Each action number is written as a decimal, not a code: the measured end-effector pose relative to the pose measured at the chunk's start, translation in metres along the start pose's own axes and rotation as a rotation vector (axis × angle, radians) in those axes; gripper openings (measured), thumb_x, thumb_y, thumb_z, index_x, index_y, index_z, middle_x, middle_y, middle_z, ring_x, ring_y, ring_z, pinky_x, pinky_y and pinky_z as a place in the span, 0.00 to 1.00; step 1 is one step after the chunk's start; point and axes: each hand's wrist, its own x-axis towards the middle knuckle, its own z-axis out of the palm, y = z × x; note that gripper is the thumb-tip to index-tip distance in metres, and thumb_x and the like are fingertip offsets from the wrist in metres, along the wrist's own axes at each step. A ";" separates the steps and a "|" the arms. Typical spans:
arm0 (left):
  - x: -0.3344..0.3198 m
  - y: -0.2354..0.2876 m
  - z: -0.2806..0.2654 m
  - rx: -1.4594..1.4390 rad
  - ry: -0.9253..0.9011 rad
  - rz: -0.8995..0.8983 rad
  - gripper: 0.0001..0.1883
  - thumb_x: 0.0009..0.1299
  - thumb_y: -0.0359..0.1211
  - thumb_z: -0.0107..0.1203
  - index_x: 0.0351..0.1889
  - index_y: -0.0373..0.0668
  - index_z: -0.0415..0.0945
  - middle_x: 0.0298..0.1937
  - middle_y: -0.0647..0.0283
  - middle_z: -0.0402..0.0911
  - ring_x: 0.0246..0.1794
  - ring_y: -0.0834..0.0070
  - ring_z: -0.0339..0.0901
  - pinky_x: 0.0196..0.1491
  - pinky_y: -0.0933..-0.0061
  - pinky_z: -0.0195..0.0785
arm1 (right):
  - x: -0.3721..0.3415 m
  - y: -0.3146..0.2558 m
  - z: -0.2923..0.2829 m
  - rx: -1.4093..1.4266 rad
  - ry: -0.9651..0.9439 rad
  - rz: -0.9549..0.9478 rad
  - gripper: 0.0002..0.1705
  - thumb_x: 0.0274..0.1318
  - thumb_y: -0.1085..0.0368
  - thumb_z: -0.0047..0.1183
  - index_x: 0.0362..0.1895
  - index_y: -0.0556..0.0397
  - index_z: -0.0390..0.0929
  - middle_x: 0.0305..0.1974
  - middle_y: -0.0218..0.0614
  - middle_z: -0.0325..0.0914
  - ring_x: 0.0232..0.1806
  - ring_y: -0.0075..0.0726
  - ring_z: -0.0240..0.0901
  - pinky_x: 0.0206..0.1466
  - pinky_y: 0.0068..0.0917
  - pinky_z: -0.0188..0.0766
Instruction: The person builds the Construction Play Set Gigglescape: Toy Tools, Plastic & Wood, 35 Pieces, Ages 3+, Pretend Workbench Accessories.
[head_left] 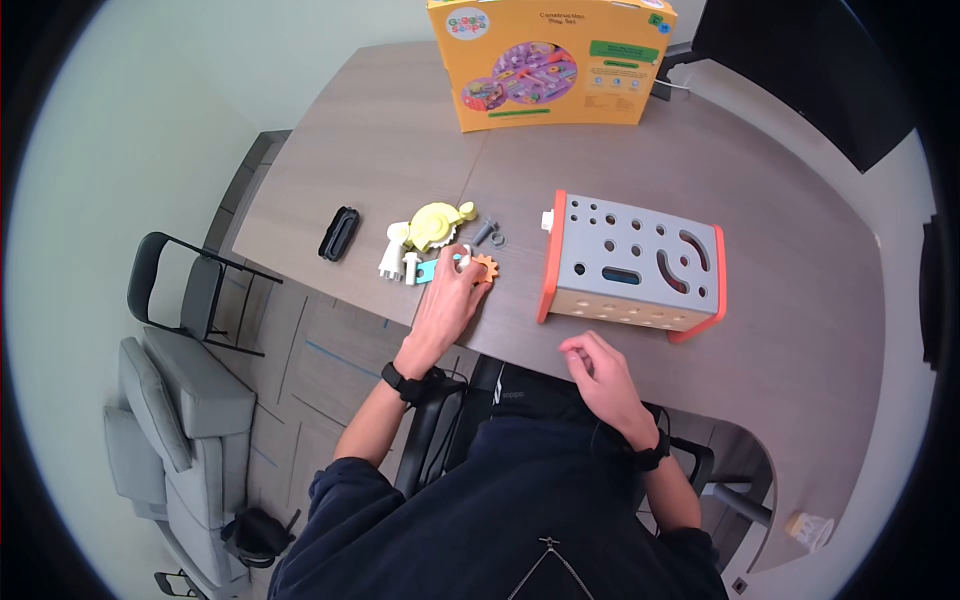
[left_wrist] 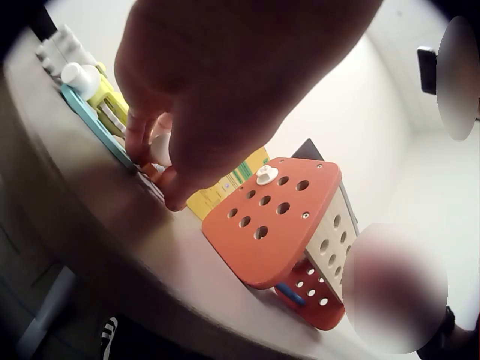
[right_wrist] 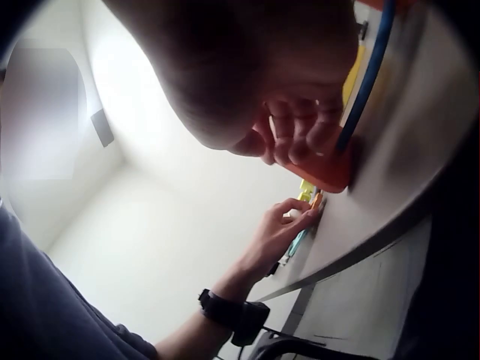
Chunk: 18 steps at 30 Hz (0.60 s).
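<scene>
Grip of L hand [head_left: 450,298] is clamped on orange gear [head_left: 488,268] nr front edge of table [head_left: 345,150], turquoise strip [head_left: 430,270] seen just beside; R hand [head_left: 605,380], fingers loosely curled, is held nr grey-topped toy box [head_left: 642,266]; yellow carton [head_left: 600,80] seen at back.

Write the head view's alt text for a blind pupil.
A person's left hand touches an orange gear among small toy parts on a table; the right hand, holding nothing, is near a gray-topped toy box. A yellow carton stands behind.

Pretty sure I'm in an office meeting room tbh: big wood-grain table [head_left: 400,120], black screen [head_left: 800,70], folding chair [head_left: 203,295], grey sofa [head_left: 205,385], plank-patterned floor [head_left: 305,370].
</scene>
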 end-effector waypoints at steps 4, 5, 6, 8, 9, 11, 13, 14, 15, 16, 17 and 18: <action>-0.011 0.023 -0.008 -0.042 0.014 -0.015 0.12 0.74 0.32 0.69 0.48 0.37 0.80 0.66 0.48 0.68 0.51 0.49 0.81 0.54 0.52 0.78 | 0.018 0.015 0.022 0.264 -0.196 0.157 0.17 0.82 0.59 0.46 0.61 0.58 0.76 0.50 0.42 0.85 0.43 0.32 0.84 0.48 0.30 0.79; -0.015 0.033 -0.013 -0.042 0.024 0.012 0.12 0.74 0.32 0.69 0.48 0.36 0.80 0.65 0.48 0.68 0.49 0.50 0.81 0.52 0.52 0.78 | 0.022 0.018 0.028 0.362 -0.243 0.175 0.20 0.84 0.56 0.44 0.63 0.58 0.74 0.52 0.42 0.85 0.45 0.32 0.84 0.49 0.30 0.79; -0.020 0.042 -0.016 -0.043 0.034 0.039 0.12 0.74 0.32 0.68 0.49 0.36 0.80 0.65 0.47 0.68 0.48 0.50 0.82 0.51 0.52 0.78 | 0.026 0.018 0.035 0.445 -0.238 0.187 0.21 0.85 0.54 0.42 0.66 0.57 0.72 0.53 0.41 0.85 0.46 0.32 0.84 0.50 0.31 0.79; -0.031 0.056 -0.019 -0.048 0.056 0.098 0.13 0.73 0.33 0.69 0.50 0.37 0.80 0.65 0.48 0.69 0.50 0.49 0.80 0.50 0.52 0.78 | 0.034 0.012 0.049 0.608 -0.227 0.209 0.25 0.87 0.51 0.38 0.70 0.56 0.68 0.55 0.40 0.83 0.48 0.32 0.84 0.53 0.31 0.80; -0.036 0.063 -0.021 -0.057 0.049 0.111 0.13 0.73 0.33 0.69 0.50 0.38 0.81 0.65 0.48 0.69 0.50 0.49 0.80 0.50 0.52 0.78 | 0.036 0.008 0.053 0.665 -0.233 0.227 0.25 0.87 0.51 0.37 0.71 0.56 0.67 0.56 0.39 0.83 0.49 0.32 0.84 0.53 0.31 0.80; -0.048 0.078 -0.022 -0.054 0.020 0.098 0.14 0.71 0.30 0.71 0.51 0.39 0.81 0.64 0.49 0.69 0.54 0.48 0.81 0.58 0.52 0.79 | 0.040 0.002 0.057 0.775 -0.244 0.260 0.27 0.88 0.50 0.37 0.74 0.55 0.65 0.57 0.39 0.81 0.50 0.30 0.83 0.54 0.30 0.80; -0.062 0.091 -0.017 -0.106 -0.013 0.089 0.15 0.71 0.30 0.71 0.53 0.39 0.81 0.64 0.49 0.69 0.54 0.48 0.81 0.58 0.52 0.80 | 0.039 0.008 0.067 0.784 -0.195 0.209 0.26 0.88 0.51 0.36 0.74 0.55 0.65 0.57 0.39 0.80 0.51 0.28 0.82 0.55 0.29 0.80; -0.068 0.095 -0.014 -0.132 -0.031 0.084 0.15 0.71 0.30 0.70 0.54 0.39 0.82 0.65 0.49 0.69 0.54 0.48 0.81 0.57 0.52 0.80 | 0.038 0.010 0.070 0.789 -0.169 0.183 0.26 0.88 0.51 0.36 0.75 0.55 0.64 0.57 0.38 0.80 0.51 0.27 0.82 0.55 0.29 0.81; -0.073 0.099 -0.010 -0.116 -0.044 0.090 0.17 0.72 0.30 0.70 0.57 0.40 0.81 0.65 0.50 0.69 0.55 0.48 0.81 0.57 0.54 0.81 | 0.033 0.012 0.070 0.805 -0.149 0.190 0.25 0.88 0.52 0.36 0.73 0.56 0.66 0.56 0.37 0.79 0.52 0.24 0.81 0.55 0.28 0.81; -0.075 0.101 -0.009 -0.124 -0.048 0.110 0.17 0.72 0.30 0.70 0.57 0.40 0.81 0.65 0.50 0.69 0.55 0.48 0.81 0.57 0.54 0.81 | 0.029 0.013 0.069 0.794 -0.137 0.193 0.25 0.88 0.52 0.36 0.72 0.56 0.66 0.56 0.37 0.79 0.52 0.25 0.81 0.55 0.28 0.81; -0.076 0.103 -0.008 -0.132 -0.050 0.131 0.17 0.72 0.30 0.70 0.57 0.40 0.81 0.65 0.50 0.69 0.55 0.48 0.81 0.56 0.54 0.81 | 0.025 0.014 0.066 0.784 -0.125 0.193 0.25 0.88 0.52 0.36 0.72 0.56 0.67 0.56 0.38 0.80 0.52 0.25 0.81 0.55 0.29 0.82; -0.077 0.106 -0.008 -0.139 -0.053 0.151 0.18 0.72 0.30 0.70 0.57 0.40 0.81 0.65 0.50 0.69 0.55 0.49 0.81 0.56 0.54 0.81 | 0.022 0.016 0.064 0.775 -0.113 0.194 0.24 0.88 0.52 0.36 0.72 0.56 0.67 0.56 0.38 0.80 0.52 0.26 0.81 0.55 0.29 0.82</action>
